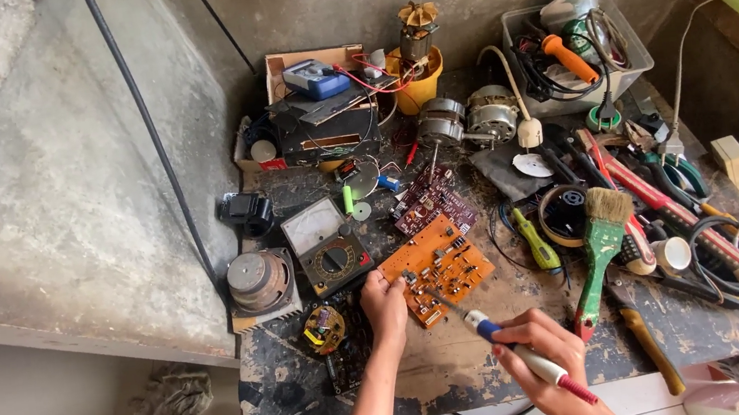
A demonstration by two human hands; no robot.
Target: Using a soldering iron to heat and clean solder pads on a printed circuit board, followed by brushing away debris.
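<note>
The workbench was crowded with tools and parts, and everything here is placed from the orange circuit board that lay near its front edge. Behind that board sat a darker purple circuit board; to its left stood an analog meter, and to its right, a little apart, lay a green-handled brush and a small green screwdriver. The step in hand looked like soldering work on the orange board. The left hand rested at the board's near left corner, fingers curled and pressing its edge to steady it, though whether they pinched it could not be told. The right hand, in front of the board and to its right, was closed around the white-and-blue handle of a soldering iron, whose thin tip reached back over the board's near half, seemingly touching it. The next move would call, by my judgement, for a still board and a fine, steady placing of the tip on one joint.
</note>
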